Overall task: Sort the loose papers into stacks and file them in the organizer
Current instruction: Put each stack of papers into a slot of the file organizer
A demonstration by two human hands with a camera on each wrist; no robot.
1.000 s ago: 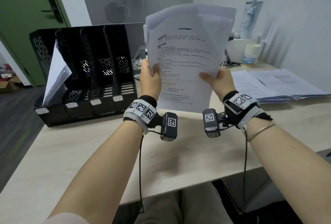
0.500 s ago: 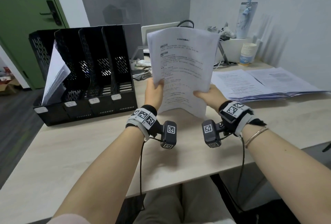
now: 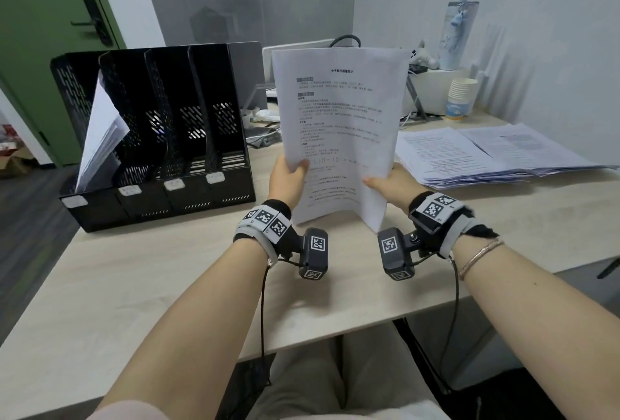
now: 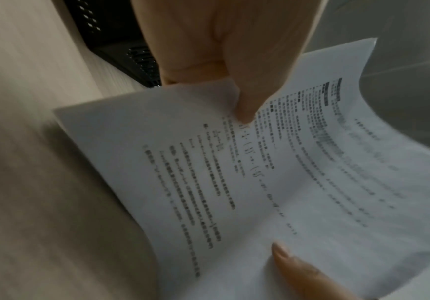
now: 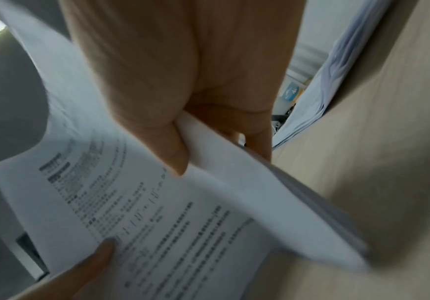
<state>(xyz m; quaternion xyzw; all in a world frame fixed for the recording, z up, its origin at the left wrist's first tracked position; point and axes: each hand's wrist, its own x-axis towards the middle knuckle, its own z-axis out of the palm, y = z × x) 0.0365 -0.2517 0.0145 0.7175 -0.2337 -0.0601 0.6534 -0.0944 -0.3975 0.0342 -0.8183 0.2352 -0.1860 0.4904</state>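
Tabletop (image 3: 167,272): black organizer (image 3: 157,138) at left, some sheets in its leftmost slot. Left hand (image 3: 287,178) and right hand (image 3: 389,184) hold a paper stack (image 3: 339,124) upright, bottom edge near the tabletop, thumbs pinching the front, fingers behind. Loose papers (image 3: 496,154) at right.

Right hand (image 5: 183,81): upper centre, sheets (image 5: 170,213) pinched under thumb.
Left hand (image 5: 88,270): lower left, sheets held.
Pile (image 5: 336,71): upper right, laid on desk (image 5: 388,142).
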